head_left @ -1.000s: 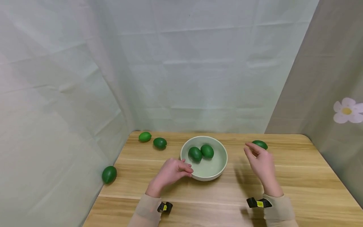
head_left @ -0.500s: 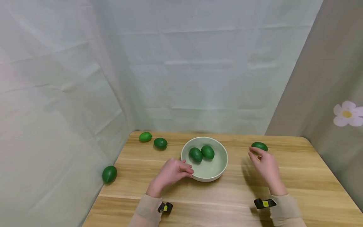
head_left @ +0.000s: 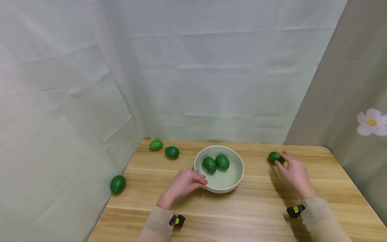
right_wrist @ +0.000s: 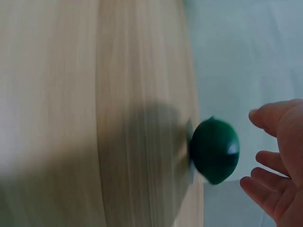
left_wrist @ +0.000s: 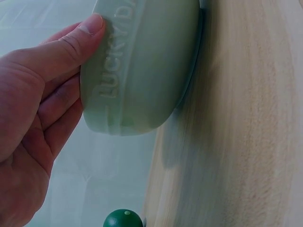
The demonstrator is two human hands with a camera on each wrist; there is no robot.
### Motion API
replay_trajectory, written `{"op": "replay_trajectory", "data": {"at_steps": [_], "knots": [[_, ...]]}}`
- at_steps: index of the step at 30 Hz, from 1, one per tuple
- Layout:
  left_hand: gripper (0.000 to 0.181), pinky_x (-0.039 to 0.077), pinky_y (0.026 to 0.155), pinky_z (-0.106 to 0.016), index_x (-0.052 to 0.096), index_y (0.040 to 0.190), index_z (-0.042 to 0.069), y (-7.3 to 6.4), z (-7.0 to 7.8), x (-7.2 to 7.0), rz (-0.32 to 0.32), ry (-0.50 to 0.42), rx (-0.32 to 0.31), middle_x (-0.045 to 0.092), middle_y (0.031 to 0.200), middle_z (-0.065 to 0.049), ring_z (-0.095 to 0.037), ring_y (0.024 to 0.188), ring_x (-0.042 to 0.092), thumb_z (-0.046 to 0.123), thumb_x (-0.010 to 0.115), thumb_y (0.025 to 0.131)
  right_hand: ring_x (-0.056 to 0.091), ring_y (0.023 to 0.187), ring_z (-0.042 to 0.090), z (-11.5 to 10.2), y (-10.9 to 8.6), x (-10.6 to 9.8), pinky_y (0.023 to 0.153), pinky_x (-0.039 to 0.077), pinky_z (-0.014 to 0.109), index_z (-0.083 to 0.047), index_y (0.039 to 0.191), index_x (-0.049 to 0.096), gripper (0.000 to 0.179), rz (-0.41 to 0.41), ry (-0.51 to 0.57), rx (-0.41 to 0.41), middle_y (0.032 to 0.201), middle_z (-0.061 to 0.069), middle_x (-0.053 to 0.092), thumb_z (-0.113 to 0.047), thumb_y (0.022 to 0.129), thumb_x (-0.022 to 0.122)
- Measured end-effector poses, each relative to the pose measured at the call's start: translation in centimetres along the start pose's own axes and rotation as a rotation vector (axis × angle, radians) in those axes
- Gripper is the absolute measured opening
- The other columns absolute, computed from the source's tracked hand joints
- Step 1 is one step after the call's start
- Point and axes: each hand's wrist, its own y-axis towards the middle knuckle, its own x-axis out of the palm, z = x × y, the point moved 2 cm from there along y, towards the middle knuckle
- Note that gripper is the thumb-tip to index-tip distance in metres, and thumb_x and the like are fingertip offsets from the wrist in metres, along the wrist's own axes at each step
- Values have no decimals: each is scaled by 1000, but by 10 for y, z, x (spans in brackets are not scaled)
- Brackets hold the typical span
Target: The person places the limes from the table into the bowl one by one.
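So the dark green fruit on the right [head_left: 274, 157] sits on the wooden table [head_left: 251, 211] near the back edge, well apart from the bowl. Skin looks smooth and a bit shiny, so I'd expect it to be firm, pretty light and kinda slippery, and with that rounded shape it could roll if you nudge it. I'd go for the fat middle, thumb one side and fingers the other, not the pointy ends.

The right hand [head_left: 294, 173] is right beside it, thumb and fingers apart and not gripping anything; the right wrist view shows a gap between them and the fruit.

The pale green bowl [head_left: 222, 181] looks like glazed ceramic to me: stiff, heavier, probably chips if knocked. The left hand [head_left: 185, 183] pinches its near-left rim, thumb on the outer wall, which seems a decent spot to steady it. Two dark green fruits [head_left: 209, 164] lie inside, side by side.

Farther left there's a brighter green fruit [head_left: 156, 145], a darker one [head_left: 172, 152] just beside it, and another at the table's left edge [head_left: 118, 184].
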Motion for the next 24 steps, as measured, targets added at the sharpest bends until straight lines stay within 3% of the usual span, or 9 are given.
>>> {"op": "replay_trajectory", "data": {"at_steps": [3,4,11,17,24], "knots": [[12,47,116,-32,88,102,14,0,0,-1,0,-3,-7,80,99,15,1,108,72,15,87,90,53,123,67,4,4,0,94,47,81,3,142,64,47,-46,-18,-14,145,45,50,-12,100,78],[12,46,116,-32,88,102,13,0,0,-1,0,-6,-10,80,99,15,1,108,72,15,87,90,50,126,68,6,6,0,96,45,82,3,144,62,50,-72,-20,-9,147,45,48,-13,100,78],[12,47,116,-35,88,102,14,0,1,-1,-3,-18,-11,80,100,15,0,108,72,15,87,90,39,137,67,12,18,2,103,41,82,0,155,51,63,-257,-83,-3,157,43,36,-23,102,76],[12,47,116,-35,88,102,14,0,1,0,7,-15,-9,80,100,14,-1,108,72,15,87,90,38,139,66,6,30,1,107,39,80,2,153,54,61,-331,-151,-50,156,43,38,-22,101,76],[11,48,116,-36,88,101,15,0,1,0,8,-6,-5,81,101,14,-1,108,72,16,87,90,42,138,64,-1,40,3,105,42,79,2,152,55,61,-386,-215,-25,155,42,41,-22,101,77]]}}
